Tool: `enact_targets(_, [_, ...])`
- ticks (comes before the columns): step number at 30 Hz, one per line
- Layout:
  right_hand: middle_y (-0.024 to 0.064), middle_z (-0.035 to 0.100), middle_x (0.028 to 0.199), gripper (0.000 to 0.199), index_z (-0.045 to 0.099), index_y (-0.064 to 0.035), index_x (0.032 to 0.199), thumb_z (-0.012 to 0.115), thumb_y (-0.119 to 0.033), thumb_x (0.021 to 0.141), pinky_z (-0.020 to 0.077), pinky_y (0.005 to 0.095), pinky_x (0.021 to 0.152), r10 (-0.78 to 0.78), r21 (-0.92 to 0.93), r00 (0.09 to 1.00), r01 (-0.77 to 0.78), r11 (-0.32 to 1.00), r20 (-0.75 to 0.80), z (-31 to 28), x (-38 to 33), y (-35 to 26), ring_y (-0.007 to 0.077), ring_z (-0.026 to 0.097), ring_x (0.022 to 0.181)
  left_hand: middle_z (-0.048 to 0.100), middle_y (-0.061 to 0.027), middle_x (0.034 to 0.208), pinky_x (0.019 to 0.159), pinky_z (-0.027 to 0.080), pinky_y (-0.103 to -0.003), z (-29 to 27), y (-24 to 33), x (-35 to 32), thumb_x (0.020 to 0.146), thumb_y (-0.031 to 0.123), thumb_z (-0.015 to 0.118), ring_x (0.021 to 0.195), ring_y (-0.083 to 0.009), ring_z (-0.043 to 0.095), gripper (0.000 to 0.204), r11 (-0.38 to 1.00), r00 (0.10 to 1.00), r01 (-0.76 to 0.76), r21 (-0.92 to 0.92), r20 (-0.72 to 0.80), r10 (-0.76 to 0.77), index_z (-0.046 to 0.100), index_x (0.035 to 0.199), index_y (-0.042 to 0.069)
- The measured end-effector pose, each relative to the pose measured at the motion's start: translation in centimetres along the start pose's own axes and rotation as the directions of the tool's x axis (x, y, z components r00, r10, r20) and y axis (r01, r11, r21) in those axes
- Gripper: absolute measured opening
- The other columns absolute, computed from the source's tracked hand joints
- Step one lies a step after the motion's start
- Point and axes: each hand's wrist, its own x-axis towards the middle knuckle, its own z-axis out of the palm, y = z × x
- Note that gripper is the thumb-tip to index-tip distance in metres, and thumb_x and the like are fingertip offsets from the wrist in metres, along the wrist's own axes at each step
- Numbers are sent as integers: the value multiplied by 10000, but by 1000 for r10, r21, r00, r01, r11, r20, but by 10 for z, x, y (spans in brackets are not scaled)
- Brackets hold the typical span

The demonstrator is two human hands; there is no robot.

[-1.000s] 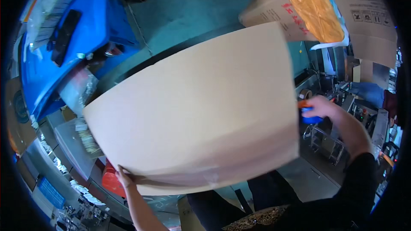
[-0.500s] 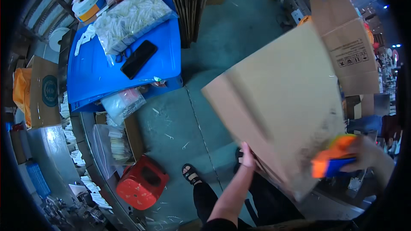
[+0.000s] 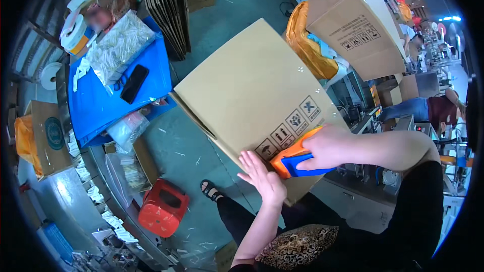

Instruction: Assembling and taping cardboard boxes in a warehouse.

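Observation:
A large brown cardboard box (image 3: 247, 80) stands tilted in front of me, printed handling symbols along its near side. My left hand (image 3: 266, 180) rests open on its near edge, fingers stretched over the cardboard. In my right hand (image 3: 330, 146) is an orange and blue tape dispenser (image 3: 297, 166), closed in the fingers and pressed to the box just below the symbols. The dispenser's front end sits close to my left fingertips. Whether tape runs from it, I cannot tell.
On the left, a blue plastic bin (image 3: 146, 65) carries a phone (image 3: 134, 84) and a bag of white pieces (image 3: 121, 43). A red stool (image 3: 164, 209) stands below. Flattened cartons (image 3: 164, 10) lean behind. Another carton (image 3: 348, 25) and an orange sack (image 3: 307, 45) sit at right; a person (image 3: 438, 113) is beyond.
The box has turned and shifted left, bringing its printed symbols into view. My right hand has moved the tape dispenser left onto the box. My left hand now lies on the near edge.

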Motion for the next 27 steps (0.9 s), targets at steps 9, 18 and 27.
enact_targets(9, [143,558,637,489,544,-42,701,577,-530,694,435,408,591,-88,0,988,89,996,128,-85,-64,82,342,561,637,114,-204,1420,998,-83,-548,-41,-50,-19,786,434,352,1329,-337,29,759,782,994,73,619,-110,-6,142,1353,-24])
enact_targets(18, [148,508,581,481,495,-42,618,637,-499,666,402,404,545,-255,77,967,253,964,8,-64,-34,43,359,517,599,116,-217,1413,1011,55,-560,-177,-200,-50,736,563,411,1316,-359,81,905,785,985,139,603,-169,-44,117,1350,-33])
enact_targets(27, [164,608,767,510,598,-59,867,580,-543,708,465,365,657,-535,437,835,438,786,126,63,156,-142,306,598,734,306,-176,1346,917,368,-398,-292,-330,-81,860,464,402,1138,-312,433,636,467,662,745,476,-444,-604,274,1322,45])
